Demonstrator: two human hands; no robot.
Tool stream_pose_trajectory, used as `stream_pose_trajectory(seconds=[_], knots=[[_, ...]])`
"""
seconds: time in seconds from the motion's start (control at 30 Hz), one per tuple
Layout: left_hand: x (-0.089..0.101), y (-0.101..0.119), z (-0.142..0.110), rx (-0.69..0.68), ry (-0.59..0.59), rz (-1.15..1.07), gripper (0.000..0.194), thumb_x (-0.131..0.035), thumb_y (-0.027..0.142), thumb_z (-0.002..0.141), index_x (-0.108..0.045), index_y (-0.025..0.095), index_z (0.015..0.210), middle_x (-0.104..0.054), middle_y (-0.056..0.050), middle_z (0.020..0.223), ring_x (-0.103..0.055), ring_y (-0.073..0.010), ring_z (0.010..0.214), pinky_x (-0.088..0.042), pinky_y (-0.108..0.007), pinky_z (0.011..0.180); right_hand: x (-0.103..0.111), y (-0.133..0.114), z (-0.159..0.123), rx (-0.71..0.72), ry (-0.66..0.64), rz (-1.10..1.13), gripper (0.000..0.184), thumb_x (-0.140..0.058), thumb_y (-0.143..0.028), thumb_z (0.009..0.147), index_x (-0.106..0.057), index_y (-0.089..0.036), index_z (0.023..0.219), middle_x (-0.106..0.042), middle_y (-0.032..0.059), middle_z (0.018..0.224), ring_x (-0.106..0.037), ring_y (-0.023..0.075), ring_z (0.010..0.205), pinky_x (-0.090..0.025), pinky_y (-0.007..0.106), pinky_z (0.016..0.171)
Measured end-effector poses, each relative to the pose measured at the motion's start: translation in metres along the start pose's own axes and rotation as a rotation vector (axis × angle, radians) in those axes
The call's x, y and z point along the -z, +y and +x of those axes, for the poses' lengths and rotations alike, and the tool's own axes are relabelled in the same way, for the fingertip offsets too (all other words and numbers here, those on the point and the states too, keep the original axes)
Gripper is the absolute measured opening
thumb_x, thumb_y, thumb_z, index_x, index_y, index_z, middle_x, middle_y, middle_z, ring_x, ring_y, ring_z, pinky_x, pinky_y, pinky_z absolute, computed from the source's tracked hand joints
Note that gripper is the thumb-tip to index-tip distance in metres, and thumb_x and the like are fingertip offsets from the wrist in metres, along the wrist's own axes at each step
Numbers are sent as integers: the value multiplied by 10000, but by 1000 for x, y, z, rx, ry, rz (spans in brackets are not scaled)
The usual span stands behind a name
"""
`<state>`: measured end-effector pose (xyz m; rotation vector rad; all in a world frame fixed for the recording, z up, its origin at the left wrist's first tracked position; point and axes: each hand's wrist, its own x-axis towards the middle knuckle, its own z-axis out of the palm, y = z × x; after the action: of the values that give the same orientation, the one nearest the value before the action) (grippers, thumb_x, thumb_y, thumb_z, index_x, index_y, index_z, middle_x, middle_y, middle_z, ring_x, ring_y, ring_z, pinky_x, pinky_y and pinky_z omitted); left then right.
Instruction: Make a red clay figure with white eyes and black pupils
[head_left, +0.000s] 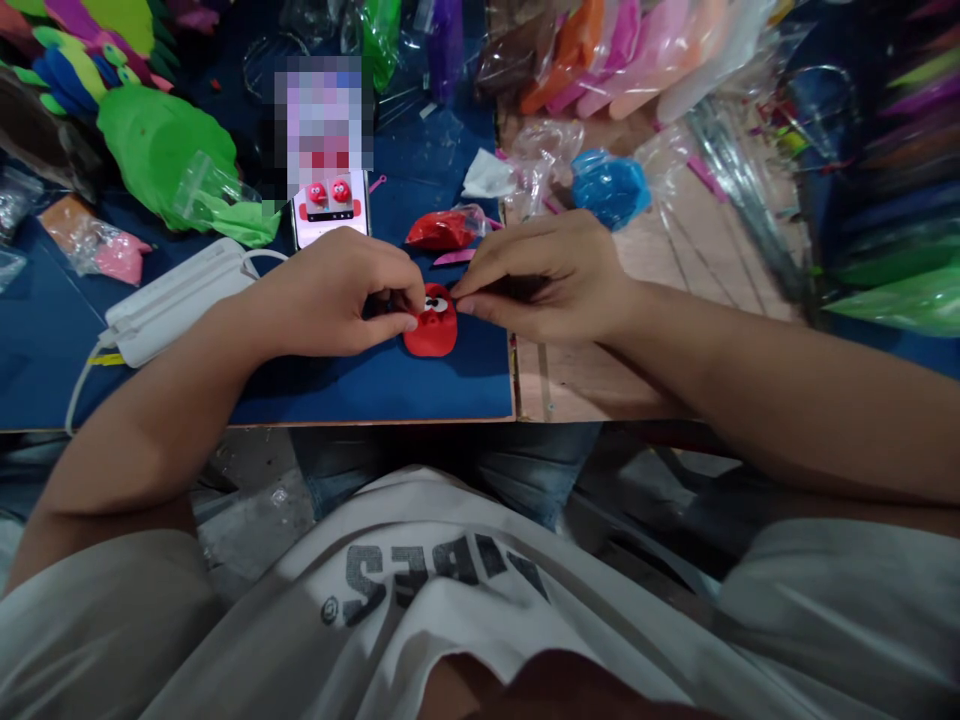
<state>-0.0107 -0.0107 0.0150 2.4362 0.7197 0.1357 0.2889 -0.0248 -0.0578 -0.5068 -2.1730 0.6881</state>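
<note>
A small red clay figure (431,325) with white eyes lies on a blue mat (360,385). My left hand (337,295) is curled, its thumb and fingertips pinching the figure's upper left edge. My right hand (540,275) comes in from the right with fingers pressed together, touching the figure's upper right by the eyes. A phone (330,205) stands just behind my left hand, its screen showing two red figures. A bag of red clay (442,230) and a pink strip (454,257) lie just beyond the figure.
A white power strip (176,300) with its cable lies left on the mat. Green clay in a bag (161,150) sits far left, a blue clay bag (609,188) on the wooden table (675,250), and several coloured clay packets (600,50) at the back.
</note>
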Motion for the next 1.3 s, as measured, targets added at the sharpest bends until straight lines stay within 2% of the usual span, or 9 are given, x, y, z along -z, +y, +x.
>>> stream_pose_trajectory(seconds=[0.23,0.43,0.5,0.57,0.63,0.77,1.0,1.17,1.3], knots=[[-1,0,-1,14,-25,14,214,-700,332,1109,-884,242,1173,-907,-82,1137,-844,-220,1005,-622,-344,978,-3,5,-3,-112,185,-48,212,-858,-497,1109,-928,-306,1049,-859,19,839,-765,193,660,-662,362,657],[6,-3,-3,16,95,39,281,-651,414,1149,-884,260,1179,-889,-57,1095,-837,-223,1032,-624,-352,994,2,4,0,-149,336,-117,254,-831,-574,1134,-912,-344,1064,-817,17,791,-707,196,640,-649,383,639],[5,-6,-4,-8,110,35,274,-724,457,1120,-866,260,1244,-882,-68,1160,-837,-238,1067,-625,-363,1002,3,8,0,-155,376,-104,321,-800,-636,1144,-905,-341,1072,-818,18,814,-709,201,656,-654,398,667],[1,-9,-5,-50,115,38,450,-866,512,1029,-819,259,1399,-863,-101,1319,-834,-286,1178,-626,-400,1066,4,13,0,-143,389,-143,370,-769,-671,1150,-908,-335,1082,-836,25,839,-728,205,676,-638,397,661],[-5,-12,-5,-97,119,59,788,-995,554,911,-721,257,1587,-808,-145,1506,-804,-354,1324,-607,-463,1166,4,16,0,-131,386,-209,411,-750,-688,1146,-917,-319,1079,-857,40,853,-744,204,682,-621,387,639],[-19,-17,-4,-142,107,131,1168,-1074,562,811,-529,247,1794,-741,-195,1643,-742,-431,1455,-552,-538,1261,4,14,-1,-233,361,-275,403,-777,-695,1117,-911,-321,1052,-857,51,846,-777,226,736,-680,400,706],[-29,-19,1,-172,155,200,991,-922,448,915,-530,206,1793,-815,-168,1468,-769,-415,1363,-578,-542,1207,2,7,-1,-248,350,-165,355,-773,-670,1128,-911,-345,1097,-835,43,870,-792,250,758,-724,460,789],[-27,-13,-2,-163,195,81,1018,-893,378,897,-462,248,1809,-796,-138,1477,-804,-366,1299,-635,-536,1150,3,8,0,-310,400,-112,357,-852,-683,1075,-900,-329,1075,-841,45,899,-812,268,820,-725,464,818],[-23,-11,-5,-237,351,-89,1022,-858,377,957,-342,314,1837,-737,-143,1576,-804,-318,1298,-673,-526,1114,1,6,8,-357,460,73,468,-884,-769,1029,-882,-302,1052,-847,35,888,-745,217,725,-687,409,714]])
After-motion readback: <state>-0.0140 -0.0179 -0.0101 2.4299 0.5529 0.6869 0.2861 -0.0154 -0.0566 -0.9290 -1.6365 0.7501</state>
